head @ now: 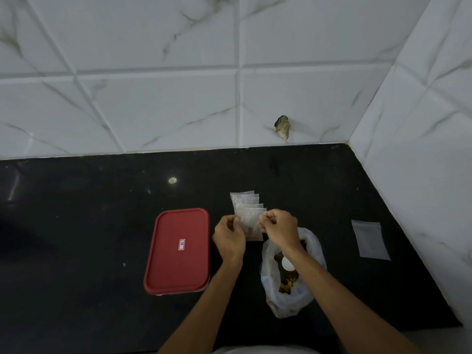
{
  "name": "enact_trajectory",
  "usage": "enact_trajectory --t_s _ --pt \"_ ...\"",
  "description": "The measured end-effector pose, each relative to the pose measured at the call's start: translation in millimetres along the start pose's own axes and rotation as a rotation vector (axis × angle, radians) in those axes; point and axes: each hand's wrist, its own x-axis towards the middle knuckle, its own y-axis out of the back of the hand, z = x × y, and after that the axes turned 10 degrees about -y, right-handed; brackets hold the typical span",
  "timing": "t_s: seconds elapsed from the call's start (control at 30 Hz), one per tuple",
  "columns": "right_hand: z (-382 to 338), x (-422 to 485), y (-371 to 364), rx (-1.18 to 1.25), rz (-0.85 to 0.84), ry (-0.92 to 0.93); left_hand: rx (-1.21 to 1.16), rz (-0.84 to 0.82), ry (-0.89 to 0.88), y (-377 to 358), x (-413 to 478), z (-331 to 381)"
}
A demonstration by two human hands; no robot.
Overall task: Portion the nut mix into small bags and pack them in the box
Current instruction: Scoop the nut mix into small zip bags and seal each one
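Before us lies a black stone counter [76, 226], glossy and flecked with a few pale specks. On it, left of centre, we see the box [178, 251] with its red lid on. Just right of the box and farther back, a fan of empty small bags [242, 198] lies flat. Nearer to us, right of the box, sits the open nut mix bag [281, 301]. Well apart at the far right, a single clear bag [370, 238] lies alone.
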Motion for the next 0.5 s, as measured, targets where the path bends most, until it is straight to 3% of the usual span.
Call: enact_trajectory --t_s 0.37,0.5 --pt "6 6 -5 -0.070 -0.008 -0.030 0.053 -0.024 0.027 3 0 -12" --pt "9 0 1 0.045 -0.008 -0.028 0.056 -0.031 0.020 6 -10 -7"
